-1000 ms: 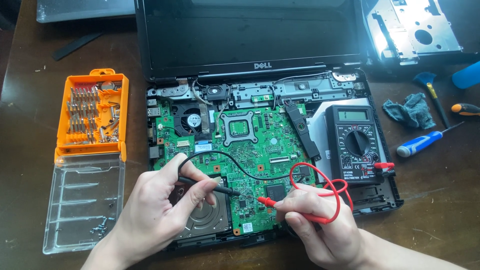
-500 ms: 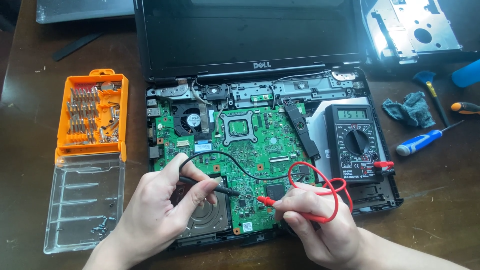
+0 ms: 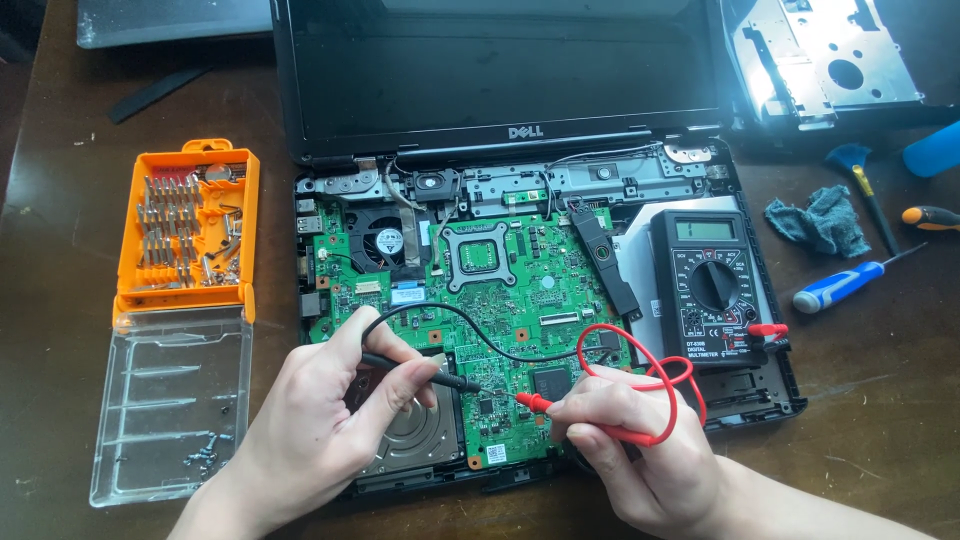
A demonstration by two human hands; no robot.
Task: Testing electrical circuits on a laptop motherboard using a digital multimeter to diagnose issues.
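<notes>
An opened laptop lies on a brown table with its green motherboard bare. My left hand pinches a black test probe; its tip touches the board near the lower middle. My right hand grips a red test probe, tip pointing left at the same small area. The two tips sit a few centimetres apart. Black and red leads loop back to a black multimeter resting on the laptop's right side. A bare hard-drive platter shows under my left hand.
An orange bit case with its clear lid open lies at the left. A grey cloth, a blue-handled screwdriver, a brush and an orange-handled tool lie at the right. The dark laptop screen stands behind.
Both hands hold nearly still; the probe tips stay on the same patch of board, and the red lead loop has shifted only slightly.
</notes>
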